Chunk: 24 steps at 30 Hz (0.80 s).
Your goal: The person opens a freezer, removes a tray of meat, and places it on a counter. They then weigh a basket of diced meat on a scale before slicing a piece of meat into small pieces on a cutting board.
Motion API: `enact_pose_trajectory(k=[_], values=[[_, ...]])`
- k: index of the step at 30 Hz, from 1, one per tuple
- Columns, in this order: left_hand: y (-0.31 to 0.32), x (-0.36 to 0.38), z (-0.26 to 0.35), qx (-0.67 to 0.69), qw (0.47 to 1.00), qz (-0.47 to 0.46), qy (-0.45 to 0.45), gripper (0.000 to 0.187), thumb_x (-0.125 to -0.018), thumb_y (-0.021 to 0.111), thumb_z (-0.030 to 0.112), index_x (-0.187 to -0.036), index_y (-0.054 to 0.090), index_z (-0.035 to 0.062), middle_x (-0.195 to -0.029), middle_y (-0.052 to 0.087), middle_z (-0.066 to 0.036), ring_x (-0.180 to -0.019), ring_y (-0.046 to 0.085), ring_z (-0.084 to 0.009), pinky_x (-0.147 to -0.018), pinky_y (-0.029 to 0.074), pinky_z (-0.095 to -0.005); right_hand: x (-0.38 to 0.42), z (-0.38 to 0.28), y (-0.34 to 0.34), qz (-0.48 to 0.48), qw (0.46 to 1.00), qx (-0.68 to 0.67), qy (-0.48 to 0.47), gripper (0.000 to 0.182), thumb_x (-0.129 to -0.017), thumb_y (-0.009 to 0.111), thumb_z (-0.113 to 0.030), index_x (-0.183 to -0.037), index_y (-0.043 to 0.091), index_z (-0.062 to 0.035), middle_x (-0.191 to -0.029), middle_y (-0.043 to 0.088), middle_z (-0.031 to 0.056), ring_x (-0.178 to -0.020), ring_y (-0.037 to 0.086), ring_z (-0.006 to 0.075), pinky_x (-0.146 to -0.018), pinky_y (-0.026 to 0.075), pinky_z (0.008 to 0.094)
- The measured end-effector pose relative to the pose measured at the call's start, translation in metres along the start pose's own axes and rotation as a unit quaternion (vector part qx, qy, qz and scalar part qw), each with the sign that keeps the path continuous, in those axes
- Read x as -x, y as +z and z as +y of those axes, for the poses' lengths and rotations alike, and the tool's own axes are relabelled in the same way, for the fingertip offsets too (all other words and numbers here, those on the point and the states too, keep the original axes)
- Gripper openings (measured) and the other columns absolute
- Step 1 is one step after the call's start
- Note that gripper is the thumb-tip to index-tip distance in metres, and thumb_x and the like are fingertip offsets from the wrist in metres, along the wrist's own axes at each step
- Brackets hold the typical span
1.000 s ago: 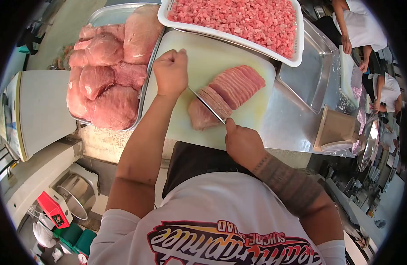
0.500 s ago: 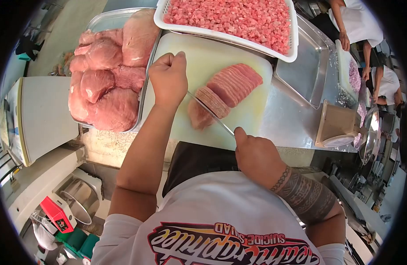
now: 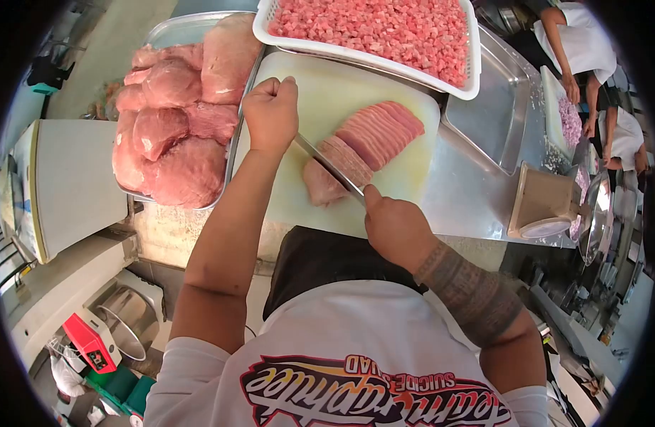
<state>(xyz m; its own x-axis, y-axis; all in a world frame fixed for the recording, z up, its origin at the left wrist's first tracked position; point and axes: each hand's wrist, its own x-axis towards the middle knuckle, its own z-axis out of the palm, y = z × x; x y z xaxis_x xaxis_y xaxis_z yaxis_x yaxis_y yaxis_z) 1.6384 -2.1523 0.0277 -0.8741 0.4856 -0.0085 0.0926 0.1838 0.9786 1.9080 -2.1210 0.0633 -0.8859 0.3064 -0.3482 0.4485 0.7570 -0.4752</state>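
My right hand (image 3: 398, 222) is closed around the handle end of a long knife (image 3: 332, 169). The blade slants up and left across a pale pink block of raw meat (image 3: 327, 182) on a cutting board (image 3: 284, 206). At the blade's far end, my left hand (image 3: 272, 114) is a fist with the thumb on top, and the blade runs up to it; its grip on the tip is partly hidden. Beside the block, a row of even meat slices (image 3: 384, 132) leans together, still in line.
A metal tray (image 3: 236, 142) heaped with large raw meat pieces (image 3: 174, 128) borders the board on the left. Behind stands a white basket (image 3: 370, 57) of diced meat. To the right are a shallow steel tray (image 3: 487, 135), a beige scale (image 3: 541, 203) and co-workers (image 3: 576, 35) at chopped purplish food.
My right hand has moved up and left with the knife, pushing the blade farther across the block. My left fist has risen slightly, staying at the blade's end.
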Motion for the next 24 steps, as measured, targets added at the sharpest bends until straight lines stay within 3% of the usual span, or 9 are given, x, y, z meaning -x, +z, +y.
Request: enact_pose_trajectory(k=[4, 13, 16, 19, 24], values=[[0.002, 0.01, 0.044, 0.048, 0.999, 0.011, 0.001, 0.045, -0.095, 0.068, 0.012, -0.059, 0.043, 0.0036, -0.058, 0.042, 0.003, -0.058, 0.036, -0.0065, -0.051, 0.033, -0.0321, 0.03, -0.012, -0.045, -0.03, 0.999, -0.005, 0.01, 0.02, -0.087, 0.061, -0.004, -0.104, 0.052, -0.0018, -0.07, 0.068, 0.0144, -0.064, 0.072, 0.0331, -0.055, 0.057, 0.0432], [0.003, 0.021, 0.013, -0.008, 1.0, 0.013, -0.019, 0.046, -0.095, 0.068, 0.012, -0.059, 0.042, 0.0026, -0.056, 0.039, 0.002, -0.057, 0.034, -0.0067, -0.05, 0.032, -0.0328, 0.027, -0.005, -0.022, -0.037, 0.999, -0.009, 0.011, 0.016, -0.089, 0.059, -0.005, -0.102, 0.051, -0.0026, -0.069, 0.067, 0.0146, -0.061, 0.071, 0.0329, -0.055, 0.057, 0.0441], [-0.004, 0.014, -0.017, 0.001, 1.0, 0.011, 0.027, 0.047, -0.099, 0.067, 0.01, -0.06, 0.04, 0.0119, -0.055, 0.041, 0.005, -0.047, 0.034, -0.0035, -0.043, 0.026, -0.0273, 0.008, -0.001, 0.019, -0.003, 1.0, 0.002, 0.0, 0.015, -0.09, 0.058, -0.006, -0.103, 0.051, -0.0035, -0.07, 0.068, 0.0142, -0.062, 0.072, 0.0324, -0.056, 0.057, 0.0438], [-0.012, 0.012, -0.03, 0.023, 1.0, 0.013, 0.015, 0.047, -0.098, 0.067, 0.012, -0.059, 0.042, 0.003, -0.057, 0.039, 0.003, -0.058, 0.034, -0.0059, -0.05, 0.031, -0.0306, 0.006, -0.005, 0.033, 0.014, 1.0, 0.006, -0.002, 0.014, -0.091, 0.057, -0.007, -0.103, 0.052, -0.0042, -0.07, 0.068, 0.0138, -0.063, 0.072, 0.0322, -0.056, 0.057, 0.0439], [0.003, 0.003, -0.012, 0.054, 0.998, 0.016, 0.008, 0.046, -0.097, 0.068, 0.011, -0.059, 0.043, 0.0043, -0.058, 0.041, 0.004, -0.059, 0.035, -0.0055, -0.051, 0.031, -0.0301, 0.008, -0.005, -0.001, -0.008, 1.0, 0.001, 0.015, 0.016, -0.09, 0.059, -0.006, -0.104, 0.051, -0.0033, -0.071, 0.068, 0.0146, -0.063, 0.072, 0.0331, -0.056, 0.057, 0.0435]])
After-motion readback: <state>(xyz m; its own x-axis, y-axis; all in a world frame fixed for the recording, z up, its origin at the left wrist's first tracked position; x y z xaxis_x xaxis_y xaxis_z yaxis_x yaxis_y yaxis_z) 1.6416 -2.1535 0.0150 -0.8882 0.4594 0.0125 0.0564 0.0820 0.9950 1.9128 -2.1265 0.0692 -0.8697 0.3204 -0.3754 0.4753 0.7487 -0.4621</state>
